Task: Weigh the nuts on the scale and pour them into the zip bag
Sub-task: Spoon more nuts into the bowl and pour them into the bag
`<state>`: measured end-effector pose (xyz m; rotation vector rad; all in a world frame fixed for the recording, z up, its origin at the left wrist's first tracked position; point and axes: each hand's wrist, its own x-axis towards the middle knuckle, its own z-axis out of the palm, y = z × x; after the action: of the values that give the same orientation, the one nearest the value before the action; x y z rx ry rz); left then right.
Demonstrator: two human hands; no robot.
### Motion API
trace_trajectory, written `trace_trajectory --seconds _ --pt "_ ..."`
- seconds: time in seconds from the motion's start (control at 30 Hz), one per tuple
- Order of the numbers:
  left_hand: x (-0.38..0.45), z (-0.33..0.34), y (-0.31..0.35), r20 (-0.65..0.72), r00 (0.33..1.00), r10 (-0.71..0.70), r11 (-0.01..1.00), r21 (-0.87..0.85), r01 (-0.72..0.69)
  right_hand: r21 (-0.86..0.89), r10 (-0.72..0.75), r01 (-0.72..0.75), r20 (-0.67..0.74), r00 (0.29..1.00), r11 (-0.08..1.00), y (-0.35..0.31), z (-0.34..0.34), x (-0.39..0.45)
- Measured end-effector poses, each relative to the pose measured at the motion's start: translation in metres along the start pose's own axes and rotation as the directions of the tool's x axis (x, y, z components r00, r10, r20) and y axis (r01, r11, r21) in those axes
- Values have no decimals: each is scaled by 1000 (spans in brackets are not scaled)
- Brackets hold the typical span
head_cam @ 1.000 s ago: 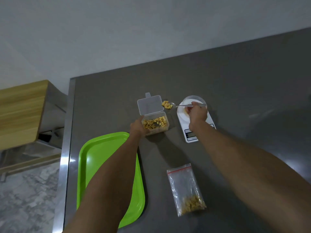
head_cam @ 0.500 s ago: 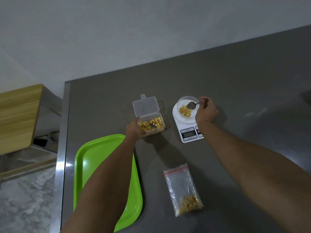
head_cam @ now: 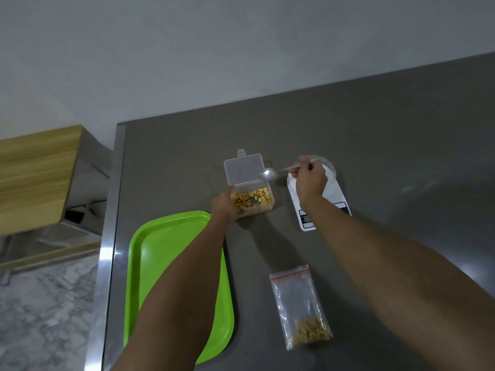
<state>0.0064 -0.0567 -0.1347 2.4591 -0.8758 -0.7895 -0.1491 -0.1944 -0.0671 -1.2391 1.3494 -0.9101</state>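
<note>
Right hand (head_cam: 310, 180) holds spoon (head_cam: 270, 174) level above scale (head_cam: 336, 202).

grey table (head_cam: 375, 124), green tray (head_cam: 150, 263), nut box (head_cam: 254, 202), scale (head_cam: 337, 199), zip bag (head_cam: 297, 298)

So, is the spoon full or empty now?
Empty: the spoon in the right hand shows a bare bowl above the nut box.
</note>
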Motion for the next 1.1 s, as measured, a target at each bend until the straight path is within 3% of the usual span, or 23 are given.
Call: trace_trajectory --seconds 0.1,0.27,0.5,0.63,0.73,0.83,0.93,1.03,1.1 --pt "-1 0 0 -2 1000 13 1000 18 -12 -85 125 -114 151 981 990 26 20 -18" --pt "2 2 -3 27 999 17 999 -47 -15 -214 320 -294 99 942 932 52 33 -34" --pt "-11 3 -1 62 998 -1 994 -112 8 -464 422 -307 168 891 831 55 24 -36" --pt "-32 -3 -10 -1 996 92 981 -172 -90 -492 442 -327 135 887 807 54 18 -49" --pt "-52 -19 -31 -67 992 109 989 -90 -115 -549 382 -255 130 915 796 52 20 -73" --pt "-80 -41 -67 -57 994 95 995 14 -95 -608 251 -33 277 927 793 49 33 -110" --pt "-108 -55 -111 -12 1000 -13 998 61 14 -603 253 82 450 857 794 54 53 -147" --pt "-136 -62 -153 12 993 -119 984 136 116 -582 417 16 601 682 813 79 71 -184" --pt "-151 -61 -173 21 987 -158 974 170 152 -607 439 82 655 616 790 93 75 -206"
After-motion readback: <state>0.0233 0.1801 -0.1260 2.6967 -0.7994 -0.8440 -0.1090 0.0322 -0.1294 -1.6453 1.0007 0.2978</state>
